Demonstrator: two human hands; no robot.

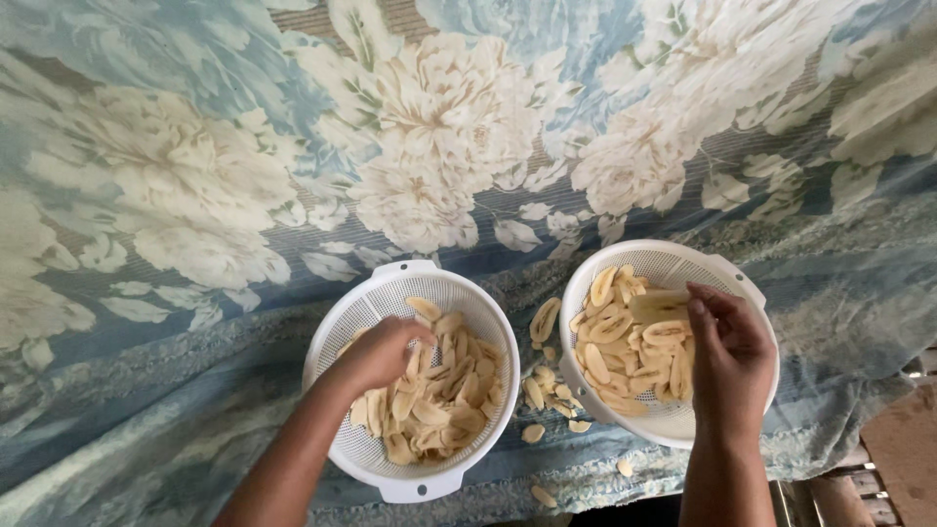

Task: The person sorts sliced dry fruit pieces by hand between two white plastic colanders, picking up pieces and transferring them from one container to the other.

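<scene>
Two white plastic colanders stand side by side on a blue cloth with large pale flowers (195,195). Both are full of pale yellow oval slices. My left hand (376,353) reaches into the left colander (390,283), its fingers closed down among the slices (439,400). Over the right colander (727,273), my right hand (727,356) pinches a pale slice (656,304) at its fingertips, above the heap of slices (625,351).
Several loose slices (544,385) lie on the cloth between the two colanders and near its front edge. The cloth's front edge drops off at the bottom, with a dark gap and brownish surface (908,449) at the lower right.
</scene>
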